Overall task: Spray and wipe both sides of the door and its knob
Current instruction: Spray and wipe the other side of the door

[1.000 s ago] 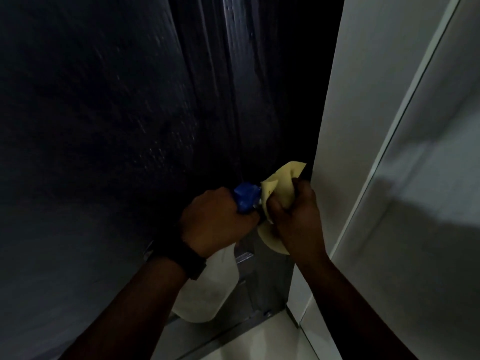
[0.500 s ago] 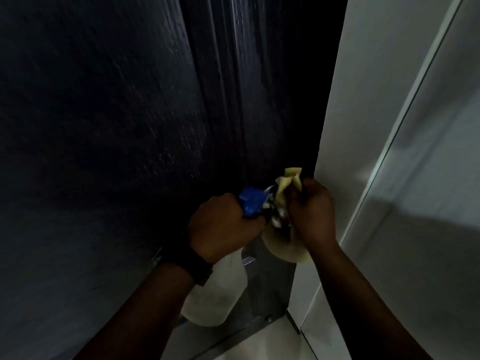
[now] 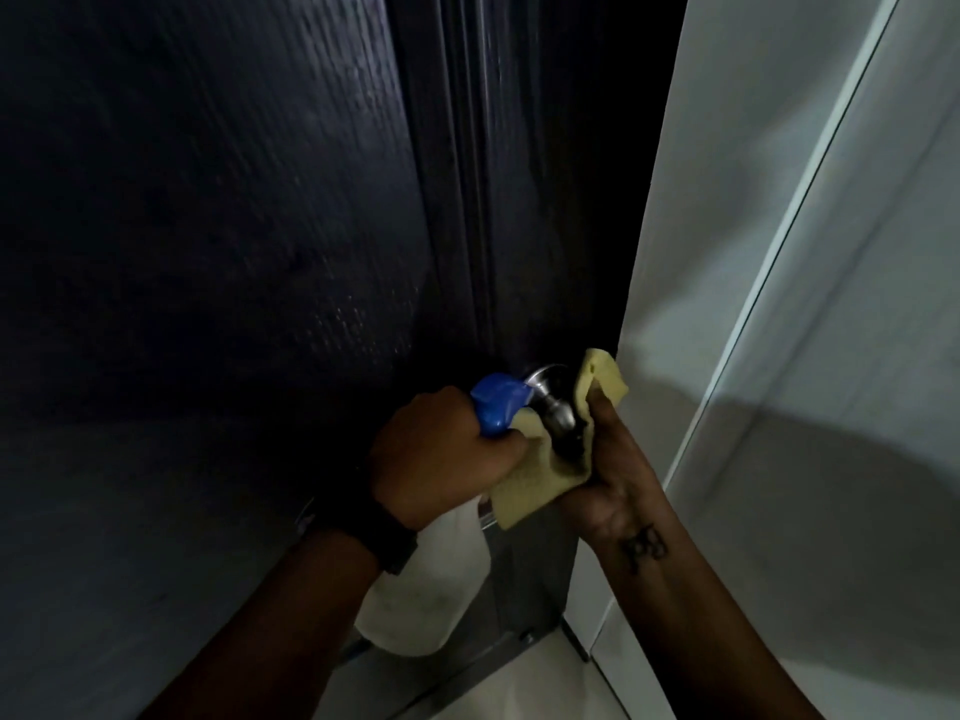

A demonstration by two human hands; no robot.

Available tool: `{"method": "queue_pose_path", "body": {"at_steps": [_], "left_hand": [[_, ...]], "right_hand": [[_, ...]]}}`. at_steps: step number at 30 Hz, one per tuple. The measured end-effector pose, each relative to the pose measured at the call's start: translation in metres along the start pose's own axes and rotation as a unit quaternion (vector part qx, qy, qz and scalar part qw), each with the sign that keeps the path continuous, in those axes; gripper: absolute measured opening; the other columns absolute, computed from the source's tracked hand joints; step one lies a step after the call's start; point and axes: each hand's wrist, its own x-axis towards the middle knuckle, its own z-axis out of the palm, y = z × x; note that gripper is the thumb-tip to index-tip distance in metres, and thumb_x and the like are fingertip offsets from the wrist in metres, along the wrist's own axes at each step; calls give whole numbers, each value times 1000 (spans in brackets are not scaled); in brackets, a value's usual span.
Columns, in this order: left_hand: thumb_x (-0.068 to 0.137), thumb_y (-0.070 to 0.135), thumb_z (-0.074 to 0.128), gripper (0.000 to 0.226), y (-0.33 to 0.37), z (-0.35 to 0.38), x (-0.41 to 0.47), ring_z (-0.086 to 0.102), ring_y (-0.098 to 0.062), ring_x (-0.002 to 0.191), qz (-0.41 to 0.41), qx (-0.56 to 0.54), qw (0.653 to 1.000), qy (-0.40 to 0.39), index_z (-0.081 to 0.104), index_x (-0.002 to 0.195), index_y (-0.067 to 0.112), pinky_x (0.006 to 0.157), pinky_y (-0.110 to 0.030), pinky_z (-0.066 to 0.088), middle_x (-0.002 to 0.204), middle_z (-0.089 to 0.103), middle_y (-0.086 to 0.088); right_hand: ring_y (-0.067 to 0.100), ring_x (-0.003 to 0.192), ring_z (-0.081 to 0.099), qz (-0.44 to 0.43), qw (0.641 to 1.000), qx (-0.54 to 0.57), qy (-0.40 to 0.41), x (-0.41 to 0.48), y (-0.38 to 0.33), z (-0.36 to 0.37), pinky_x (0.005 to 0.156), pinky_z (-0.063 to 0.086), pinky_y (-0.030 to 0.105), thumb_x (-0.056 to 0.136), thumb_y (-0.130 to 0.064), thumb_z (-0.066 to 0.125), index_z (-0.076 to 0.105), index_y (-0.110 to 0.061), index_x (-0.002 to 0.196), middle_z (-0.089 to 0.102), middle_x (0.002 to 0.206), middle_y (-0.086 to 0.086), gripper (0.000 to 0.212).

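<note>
This is a doorway inside a building, dimly lit, and it looks like a home or flat, though which room I cannot tell. A tall dark door (image 3: 208, 252) with a wood-grain face carries a round metal knob (image 3: 550, 402) and a metal plate (image 3: 530, 579) along its foot. Beside it stands a plain white wall (image 3: 701, 252) with a straight painted edge, and the floor (image 3: 545, 683) below is pale and smooth. A spray bottle (image 3: 426, 600) and a yellow cloth (image 3: 530, 485) held at the knob are ordinary household cleaning gear.
</note>
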Motion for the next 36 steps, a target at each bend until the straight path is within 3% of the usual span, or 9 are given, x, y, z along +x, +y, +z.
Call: {"method": "queue_pose_path", "body": {"at_steps": [2,7,10,14,17,20,23,29,36], "left_hand": [[84,34,71,45,0,-1,-1,50,-11,51,7,6,1000,-1,42,53,21,53,-26,37,50,43,7],[83,33,69,41,5,-1,0,56,-16,54,18,18,1000,-7,45,54,18,54,-28,41,52,49,2],[82,33,68,38,6,-3,3,67,-23,60,16,3,1000,-21,50,53,16,64,-36,55,58,66,-8],[83,32,69,37,6,-3,5,70,-23,61,6,-15,999,-27,52,55,16,71,-42,60,59,69,-9],[84,30,69,37,7,0,7,70,-23,59,9,-28,999,-40,50,56,17,70,-41,61,52,63,-5],[86,29,69,39,8,3,10,67,-16,51,11,-34,998,-42,47,56,17,64,-33,58,44,57,2],[87,30,68,41,8,4,13,61,-9,44,6,-30,998,-47,45,55,17,58,-23,51,38,54,5],[86,35,68,46,7,5,20,60,-23,62,17,19,1000,-9,40,54,18,61,-32,47,55,55,-1],[87,46,65,40,6,11,23,70,-21,71,-5,52,999,7,48,61,21,69,-34,58,67,68,-1]], "right_hand": [[19,77,74,-7,1000,-30,3,-2,1,0,69,61,36,98,-41,49,76,-18,97,76,91,4,36],[29,86,73,29,998,-13,48,-14,4,-8,73,57,42,87,-30,61,65,-10,118,73,105,16,37],[28,86,72,-30,993,-65,89,-28,8,-22,74,55,41,82,-22,64,66,-10,114,75,97,13,34],[23,82,66,-290,906,-205,230,-36,-13,-30,73,54,36,91,-6,63,72,-16,102,72,91,9,18],[15,75,68,-332,850,-371,172,-26,-38,-10,67,58,33,91,-9,65,72,-22,100,72,89,3,18],[16,70,65,-220,855,-462,79,-4,-43,8,62,53,27,89,-5,66,71,-23,92,71,85,5,18],[8,67,62,-161,873,-456,61,10,-40,10,53,48,17,90,-4,65,67,-25,89,68,81,0,21],[19,82,68,-142,901,-408,45,17,-37,5,74,54,32,90,-11,65,67,-14,104,71,95,9,14],[14,52,59,-170,956,-238,33,7,-26,11,45,46,17,98,-11,53,68,-16,89,64,60,1,18]]}}
